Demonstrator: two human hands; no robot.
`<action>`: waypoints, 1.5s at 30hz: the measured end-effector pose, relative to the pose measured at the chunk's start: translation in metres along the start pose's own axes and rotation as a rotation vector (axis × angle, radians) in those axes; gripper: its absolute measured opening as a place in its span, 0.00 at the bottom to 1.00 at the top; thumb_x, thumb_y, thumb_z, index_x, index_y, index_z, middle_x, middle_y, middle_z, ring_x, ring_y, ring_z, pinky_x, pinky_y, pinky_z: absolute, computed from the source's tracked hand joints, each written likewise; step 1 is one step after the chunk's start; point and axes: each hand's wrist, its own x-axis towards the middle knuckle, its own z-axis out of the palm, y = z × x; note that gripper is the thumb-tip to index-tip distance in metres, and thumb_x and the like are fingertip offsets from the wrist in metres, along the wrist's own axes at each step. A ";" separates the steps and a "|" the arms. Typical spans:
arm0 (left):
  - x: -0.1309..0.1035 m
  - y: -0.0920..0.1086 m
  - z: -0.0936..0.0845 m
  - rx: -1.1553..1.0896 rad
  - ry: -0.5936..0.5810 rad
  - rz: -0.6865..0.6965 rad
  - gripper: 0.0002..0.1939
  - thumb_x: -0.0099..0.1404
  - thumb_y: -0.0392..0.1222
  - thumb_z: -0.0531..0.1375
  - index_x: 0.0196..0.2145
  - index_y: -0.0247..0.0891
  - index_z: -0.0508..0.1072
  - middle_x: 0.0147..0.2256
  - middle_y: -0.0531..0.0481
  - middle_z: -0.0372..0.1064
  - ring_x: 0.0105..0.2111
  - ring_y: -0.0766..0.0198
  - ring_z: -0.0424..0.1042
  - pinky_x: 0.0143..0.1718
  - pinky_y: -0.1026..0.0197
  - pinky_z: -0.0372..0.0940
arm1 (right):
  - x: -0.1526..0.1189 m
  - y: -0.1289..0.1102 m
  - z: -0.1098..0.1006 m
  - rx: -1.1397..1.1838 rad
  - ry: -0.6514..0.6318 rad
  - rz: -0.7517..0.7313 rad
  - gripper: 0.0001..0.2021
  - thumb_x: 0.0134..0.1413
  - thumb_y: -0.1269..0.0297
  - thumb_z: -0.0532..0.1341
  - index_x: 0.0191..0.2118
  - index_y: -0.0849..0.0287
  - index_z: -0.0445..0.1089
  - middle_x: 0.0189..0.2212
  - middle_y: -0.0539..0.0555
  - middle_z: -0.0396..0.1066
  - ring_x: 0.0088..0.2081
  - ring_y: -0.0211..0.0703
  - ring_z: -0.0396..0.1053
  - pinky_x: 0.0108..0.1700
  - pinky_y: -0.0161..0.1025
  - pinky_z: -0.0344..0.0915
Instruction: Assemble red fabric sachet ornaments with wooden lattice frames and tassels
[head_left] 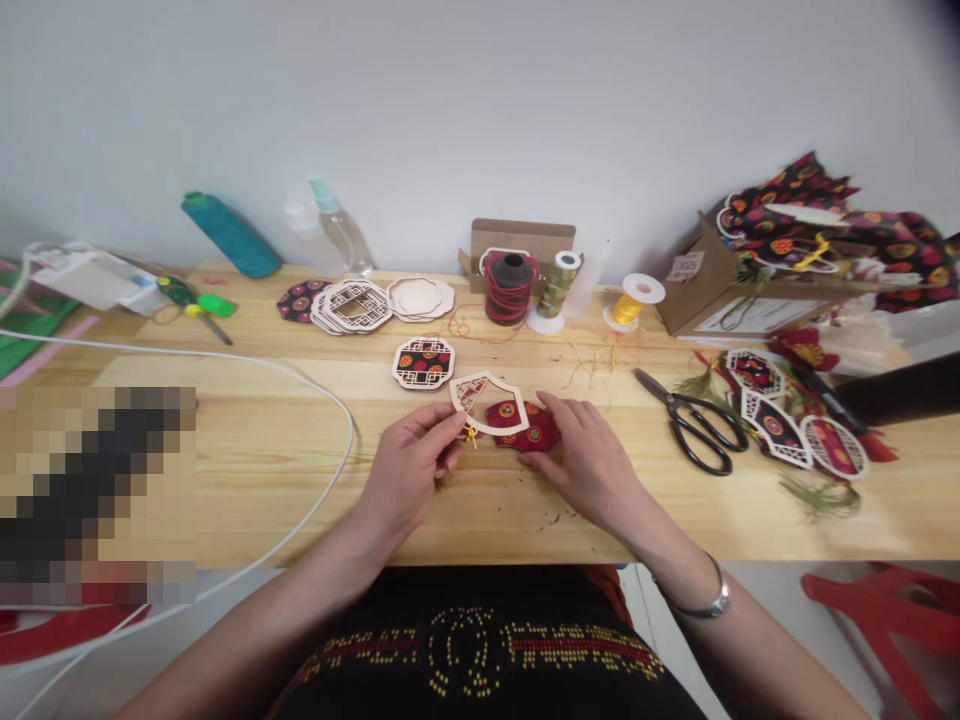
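My left hand (409, 465) pinches the lower left edge of a pale wooden cut-out frame (523, 412), which has lattice work on one side and an open middle. A small knotted yellow cord (472, 436) hangs by those fingertips. Under the frame's right part lies a dark red patterned fabric piece (544, 428). My right hand (592, 462) grips that piece at its right edge between thumb and fingers. Just beyond my left hand, a fabric-backed lattice frame (424, 364) rests on the table.
Black-handled scissors (697, 428) lie to the right, near finished tasselled ornaments (776, 430). Along the back stand a dark thread cone (511, 290), a green spool (556, 290), a yellow spool (636, 302) and a cardboard box (690, 285). A white cable (341, 400) curves across the left.
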 end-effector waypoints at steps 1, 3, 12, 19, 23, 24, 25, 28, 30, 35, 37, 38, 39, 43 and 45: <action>0.000 0.000 0.000 -0.002 0.002 -0.002 0.08 0.51 0.41 0.68 0.29 0.34 0.77 0.25 0.51 0.70 0.16 0.78 0.55 0.16 0.70 0.44 | 0.000 0.000 0.000 0.000 0.000 -0.002 0.28 0.52 0.59 0.62 0.58 0.64 0.61 0.47 0.65 0.70 0.47 0.58 0.66 0.47 0.52 0.64; 0.000 -0.001 0.000 -0.004 0.006 -0.004 0.08 0.51 0.40 0.68 0.29 0.34 0.78 0.25 0.52 0.70 0.16 0.78 0.56 0.16 0.70 0.44 | 0.000 0.000 0.000 -0.002 -0.006 0.000 0.28 0.52 0.59 0.62 0.58 0.64 0.61 0.48 0.65 0.70 0.47 0.58 0.66 0.47 0.52 0.64; -0.003 -0.001 0.003 -0.005 -0.018 -0.021 0.08 0.51 0.41 0.67 0.30 0.34 0.78 0.26 0.51 0.71 0.16 0.77 0.57 0.15 0.70 0.44 | 0.000 0.000 -0.004 0.022 -0.022 0.019 0.29 0.52 0.59 0.63 0.58 0.64 0.61 0.49 0.65 0.70 0.48 0.59 0.66 0.49 0.53 0.64; -0.003 0.001 -0.002 -0.011 0.002 -0.015 0.07 0.51 0.39 0.68 0.29 0.35 0.77 0.23 0.53 0.69 0.16 0.78 0.58 0.15 0.71 0.45 | -0.002 0.009 -0.008 0.083 0.125 0.073 0.14 0.57 0.65 0.58 0.47 0.64 0.69 0.43 0.63 0.73 0.45 0.52 0.69 0.47 0.49 0.66; -0.002 0.000 -0.005 -0.045 0.035 0.015 0.06 0.51 0.38 0.67 0.28 0.34 0.77 0.24 0.53 0.70 0.16 0.78 0.57 0.15 0.72 0.45 | -0.003 0.012 -0.010 0.131 0.105 0.099 0.07 0.56 0.66 0.59 0.39 0.61 0.72 0.35 0.59 0.73 0.40 0.50 0.70 0.42 0.46 0.67; -0.001 0.000 -0.005 -0.048 0.041 0.020 0.06 0.51 0.38 0.67 0.28 0.34 0.77 0.24 0.52 0.71 0.16 0.78 0.57 0.15 0.72 0.46 | -0.003 0.011 -0.010 0.132 0.094 0.094 0.08 0.55 0.66 0.61 0.40 0.62 0.72 0.36 0.59 0.73 0.40 0.50 0.69 0.43 0.46 0.67; -0.001 0.000 -0.005 -0.048 0.047 0.024 0.06 0.51 0.38 0.67 0.28 0.34 0.77 0.24 0.52 0.71 0.16 0.78 0.57 0.15 0.72 0.46 | -0.003 0.010 -0.010 0.132 0.087 0.087 0.10 0.54 0.65 0.62 0.42 0.62 0.71 0.38 0.59 0.73 0.42 0.51 0.69 0.44 0.47 0.67; -0.001 -0.002 -0.005 -0.036 0.045 0.020 0.06 0.51 0.38 0.67 0.28 0.34 0.77 0.24 0.52 0.71 0.16 0.78 0.57 0.15 0.72 0.46 | -0.002 0.006 -0.009 0.114 0.078 0.042 0.17 0.51 0.62 0.65 0.47 0.63 0.70 0.42 0.61 0.73 0.45 0.54 0.68 0.47 0.50 0.66; -0.001 -0.003 -0.004 -0.021 0.037 0.010 0.06 0.51 0.39 0.67 0.28 0.34 0.77 0.23 0.53 0.70 0.15 0.78 0.57 0.15 0.72 0.45 | -0.002 0.005 -0.008 0.103 0.078 0.013 0.20 0.51 0.61 0.65 0.49 0.64 0.69 0.43 0.62 0.73 0.46 0.55 0.68 0.48 0.51 0.66; -0.003 -0.004 -0.004 0.042 -0.039 -0.017 0.06 0.53 0.40 0.67 0.29 0.36 0.77 0.24 0.54 0.68 0.17 0.78 0.57 0.16 0.71 0.44 | 0.000 0.006 -0.009 0.216 0.169 0.032 0.13 0.59 0.66 0.56 0.47 0.64 0.70 0.43 0.63 0.73 0.46 0.51 0.69 0.48 0.50 0.67; -0.004 -0.005 -0.005 0.090 -0.085 -0.028 0.06 0.55 0.41 0.66 0.31 0.37 0.77 0.24 0.55 0.67 0.17 0.78 0.56 0.17 0.71 0.44 | 0.001 0.007 -0.011 0.325 0.176 0.065 0.11 0.60 0.66 0.55 0.45 0.62 0.71 0.41 0.61 0.74 0.44 0.49 0.70 0.46 0.48 0.68; -0.005 -0.006 -0.006 0.125 -0.111 -0.035 0.07 0.56 0.42 0.65 0.32 0.37 0.78 0.24 0.55 0.67 0.17 0.77 0.56 0.17 0.71 0.44 | 0.002 0.007 -0.012 0.389 0.166 0.086 0.11 0.60 0.66 0.55 0.44 0.62 0.72 0.40 0.60 0.75 0.43 0.47 0.71 0.45 0.47 0.68; -0.006 -0.006 -0.006 0.164 -0.144 -0.045 0.07 0.56 0.42 0.65 0.33 0.37 0.78 0.24 0.54 0.67 0.17 0.77 0.55 0.18 0.70 0.45 | 0.002 0.007 -0.013 0.458 0.151 0.110 0.11 0.60 0.65 0.56 0.44 0.61 0.72 0.40 0.60 0.75 0.42 0.46 0.71 0.45 0.46 0.68; -0.008 -0.005 -0.005 0.311 -0.306 -0.094 0.10 0.59 0.44 0.63 0.37 0.39 0.80 0.22 0.55 0.67 0.18 0.75 0.53 0.19 0.70 0.47 | 0.006 0.005 -0.019 0.712 0.025 0.173 0.12 0.59 0.63 0.56 0.44 0.59 0.73 0.40 0.57 0.77 0.40 0.43 0.73 0.45 0.44 0.68; -0.009 -0.003 -0.003 0.365 -0.366 -0.096 0.10 0.60 0.44 0.62 0.39 0.41 0.80 0.21 0.55 0.68 0.19 0.74 0.56 0.21 0.69 0.50 | 0.007 0.003 -0.023 0.788 -0.058 0.173 0.12 0.58 0.62 0.57 0.43 0.58 0.74 0.40 0.56 0.77 0.41 0.43 0.73 0.45 0.44 0.68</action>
